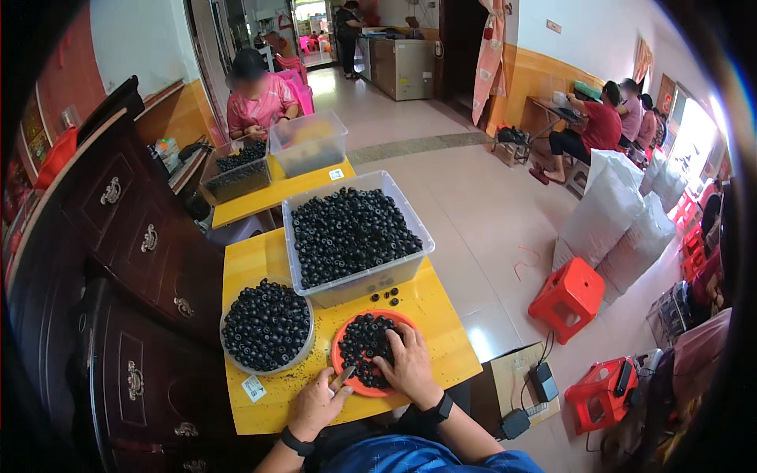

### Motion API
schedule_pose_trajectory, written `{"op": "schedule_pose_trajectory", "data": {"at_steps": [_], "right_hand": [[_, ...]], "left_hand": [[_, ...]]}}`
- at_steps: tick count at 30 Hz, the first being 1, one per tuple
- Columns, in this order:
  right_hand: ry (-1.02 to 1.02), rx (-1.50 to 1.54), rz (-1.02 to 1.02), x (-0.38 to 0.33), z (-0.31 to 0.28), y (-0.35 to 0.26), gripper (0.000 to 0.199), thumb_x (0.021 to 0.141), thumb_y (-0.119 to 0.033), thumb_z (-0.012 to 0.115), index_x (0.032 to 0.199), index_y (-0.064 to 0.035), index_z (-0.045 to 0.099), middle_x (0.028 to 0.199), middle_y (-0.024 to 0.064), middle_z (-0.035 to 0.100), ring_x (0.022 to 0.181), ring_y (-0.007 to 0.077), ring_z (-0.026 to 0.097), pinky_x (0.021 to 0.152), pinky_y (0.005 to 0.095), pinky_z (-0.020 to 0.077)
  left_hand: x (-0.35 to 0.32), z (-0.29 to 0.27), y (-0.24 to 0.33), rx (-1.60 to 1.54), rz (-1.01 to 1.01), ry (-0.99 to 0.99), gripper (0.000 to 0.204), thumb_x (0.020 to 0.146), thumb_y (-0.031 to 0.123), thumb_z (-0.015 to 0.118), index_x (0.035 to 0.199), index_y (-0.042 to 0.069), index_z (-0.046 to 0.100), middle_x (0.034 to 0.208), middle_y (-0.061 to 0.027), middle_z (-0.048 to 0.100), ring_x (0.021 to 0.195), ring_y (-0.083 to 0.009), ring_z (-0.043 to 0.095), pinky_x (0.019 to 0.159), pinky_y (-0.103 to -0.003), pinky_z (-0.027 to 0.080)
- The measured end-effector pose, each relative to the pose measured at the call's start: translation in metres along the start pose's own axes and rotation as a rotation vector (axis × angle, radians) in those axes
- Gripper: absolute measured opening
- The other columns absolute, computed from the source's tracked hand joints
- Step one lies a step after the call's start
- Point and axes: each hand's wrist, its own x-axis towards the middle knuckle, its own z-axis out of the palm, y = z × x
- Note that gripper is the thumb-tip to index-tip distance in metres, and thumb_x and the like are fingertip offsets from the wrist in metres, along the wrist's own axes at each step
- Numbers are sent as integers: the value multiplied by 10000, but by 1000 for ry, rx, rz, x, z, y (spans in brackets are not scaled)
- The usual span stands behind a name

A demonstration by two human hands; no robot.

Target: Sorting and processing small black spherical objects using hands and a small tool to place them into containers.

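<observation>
A: Where are the dark round pieces [363, 337] being worked on?
B: In the shallow orange tray [337, 352], at the lower centre of the frame. More are held in the round tub [276, 373] to its left and in the large clear bin [363, 285] above it; a few are scattered on the yellow table [445, 339] between bin and tray.
A: And how are the hands placed?
B: In the left hand [315, 404], a short tan-handled tool [341, 379] is gripped between thumb and fingers, its tip angled over the tray's left edge. The right hand [412, 367] is laid over the tray's right side with fingers parted and bent among the pieces; whether one is pinched cannot be told.
A: Which step is in hand?
B: Handling or picking out pieces in the tray, it would be judged.
A: What is called for by the next move?
B: Probably, one piece to be secured by the right fingertips, with the tool's tip kept clear of them.
</observation>
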Motion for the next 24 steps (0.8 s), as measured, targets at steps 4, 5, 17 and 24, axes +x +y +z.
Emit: {"op": "schedule_pose_trajectory", "data": {"at_steps": [4, 5, 17, 24], "right_hand": [[33, -87, -24, 1, 1, -1, 687, 781, -402, 768, 1304, -13, 553, 1396, 292, 435, 1283, 455, 431, 1100, 494, 363], [39, -120, -40, 1, 3, -3, 712, 783, -435, 762, 1316, -14, 546, 1400, 300, 427, 1288, 462, 426, 1098, 500, 364], [-61, -151, 17, 3, 5, -5, 707, 805, -448, 731, 1349, -51, 516, 1378, 234, 458, 1250, 380, 469, 983, 460, 464], [-68, -161, 2, 1, 7, -6, 588, 841, -386, 711, 1319, -90, 540, 1263, 198, 506, 1118, 358, 553, 888, 442, 507]], "left_hand": [[13, 15, -9, -89, -10, 25, 537, 845, 381, 729, 1188, 0, 569, 933, -232, 698, 889, -421, 671, 767, -477, 523], [14, 16, -8, -100, -4, 55, 535, 839, 387, 735, 1163, -7, 576, 914, -234, 695, 875, -427, 668, 760, -477, 522], [22, 30, -18, -158, 48, 86, 426, 818, 347, 764, 955, -17, 590, 800, -186, 673, 763, -385, 659, 665, -455, 505], [22, 32, -15, -181, -33, 86, 331, 794, 211, 783, 879, -9, 551, 692, -122, 615, 635, -248, 625, 617, -375, 487]]}}
